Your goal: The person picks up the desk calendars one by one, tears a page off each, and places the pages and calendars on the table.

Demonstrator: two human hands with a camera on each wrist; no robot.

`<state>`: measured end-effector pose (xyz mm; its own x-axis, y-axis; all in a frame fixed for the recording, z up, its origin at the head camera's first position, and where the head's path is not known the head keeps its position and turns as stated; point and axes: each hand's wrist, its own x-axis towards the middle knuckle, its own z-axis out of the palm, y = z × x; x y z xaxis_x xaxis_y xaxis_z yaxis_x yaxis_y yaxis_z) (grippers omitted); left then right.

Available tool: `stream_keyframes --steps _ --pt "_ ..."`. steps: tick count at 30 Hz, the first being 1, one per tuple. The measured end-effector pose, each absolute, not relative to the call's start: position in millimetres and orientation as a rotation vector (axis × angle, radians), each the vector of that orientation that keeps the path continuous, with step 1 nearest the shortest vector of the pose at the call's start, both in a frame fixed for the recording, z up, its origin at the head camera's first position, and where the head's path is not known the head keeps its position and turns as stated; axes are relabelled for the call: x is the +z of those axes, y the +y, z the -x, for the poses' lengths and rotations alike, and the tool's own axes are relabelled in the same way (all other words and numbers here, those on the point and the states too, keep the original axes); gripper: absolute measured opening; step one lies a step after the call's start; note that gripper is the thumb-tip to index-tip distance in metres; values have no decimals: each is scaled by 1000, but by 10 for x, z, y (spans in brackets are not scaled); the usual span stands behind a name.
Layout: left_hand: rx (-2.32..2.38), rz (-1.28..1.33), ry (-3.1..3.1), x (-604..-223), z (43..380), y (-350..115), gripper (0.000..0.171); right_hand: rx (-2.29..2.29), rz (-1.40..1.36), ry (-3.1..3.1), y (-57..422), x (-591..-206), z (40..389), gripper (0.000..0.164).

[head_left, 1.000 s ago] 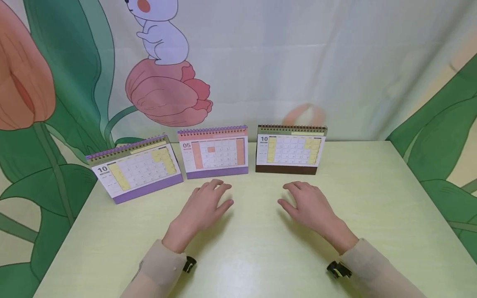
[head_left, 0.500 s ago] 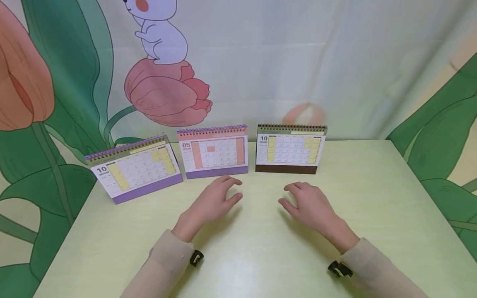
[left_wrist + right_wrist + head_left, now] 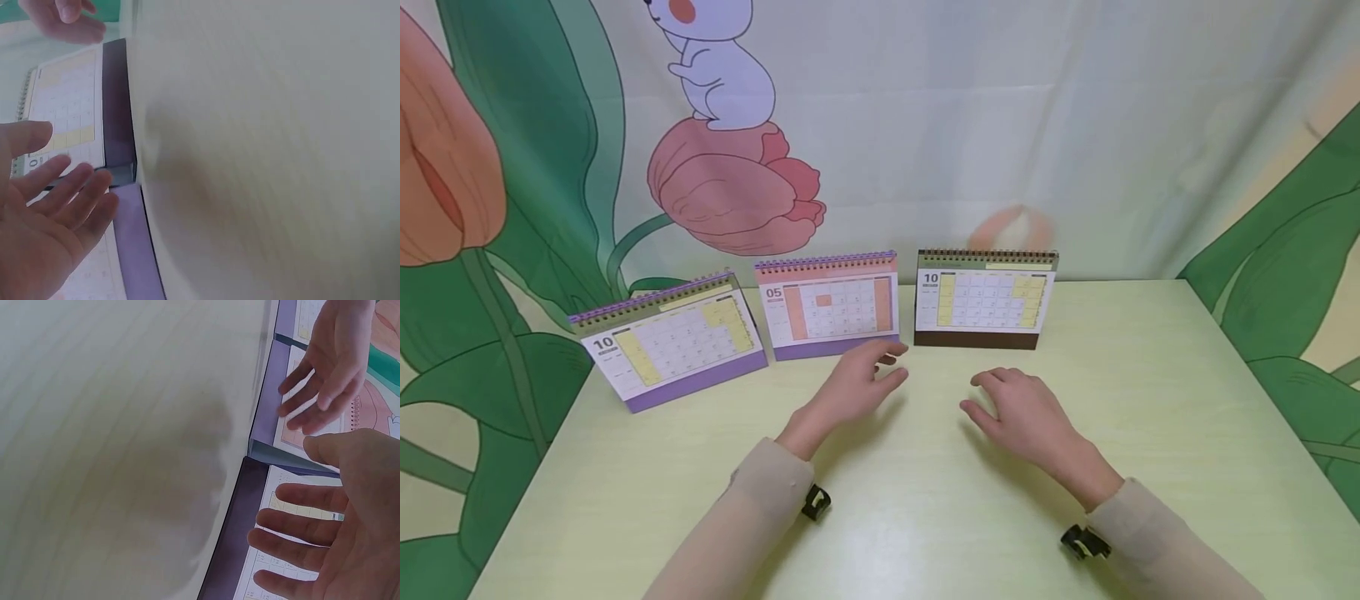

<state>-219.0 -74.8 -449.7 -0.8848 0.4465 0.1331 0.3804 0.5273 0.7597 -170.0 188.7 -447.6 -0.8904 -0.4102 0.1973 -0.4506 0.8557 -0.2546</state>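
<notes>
Your left hand (image 3: 853,385) is just in front of the pink calendar (image 3: 850,310), its fingertips overlapping the lower right corner in the head view; you can't tell whether they touch. Your right hand (image 3: 1022,410) hovers over the bench (image 3: 1150,375), near and in front of the brown-based calendar (image 3: 985,302). Both hands are relaxed, thumbs apart from loosely extended fingers. Left of the pink calendar, the angled purple-based calendar (image 3: 673,342) sits farther from your hands.
</notes>
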Motion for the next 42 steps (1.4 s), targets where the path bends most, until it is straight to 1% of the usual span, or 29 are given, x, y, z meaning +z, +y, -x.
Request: stream_keyframes --steps 2,9,16,23,29,36,42 --pt "1339 -714 2666 -4500 2222 -696 42 451 -670 -2902 1889 -4484 1704 37" --pt "1309 -634 2647 -4509 2296 -573 61 466 -689 -2901 1889 -4521 1704 37" --pt "1285 -552 2621 -4542 2365 -480 71 473 -682 -2892 1902 -4517 1680 37" --pt "1302 -546 2605 -4546 2432 -414 82 484 -691 -2893 1910 -4506 1654 38" --pt "1343 -503 2581 -4529 2465 -356 85 477 -697 -2892 1912 -4506 1650 39" --pt "1412 -536 2540 -4490 2464 -278 89 477 -684 -2896 1927 -4506 1644 38" --pt "1513 -450 2541 -4527 2512 -198 81 494 -691 -2901 1934 -4505 1637 38"
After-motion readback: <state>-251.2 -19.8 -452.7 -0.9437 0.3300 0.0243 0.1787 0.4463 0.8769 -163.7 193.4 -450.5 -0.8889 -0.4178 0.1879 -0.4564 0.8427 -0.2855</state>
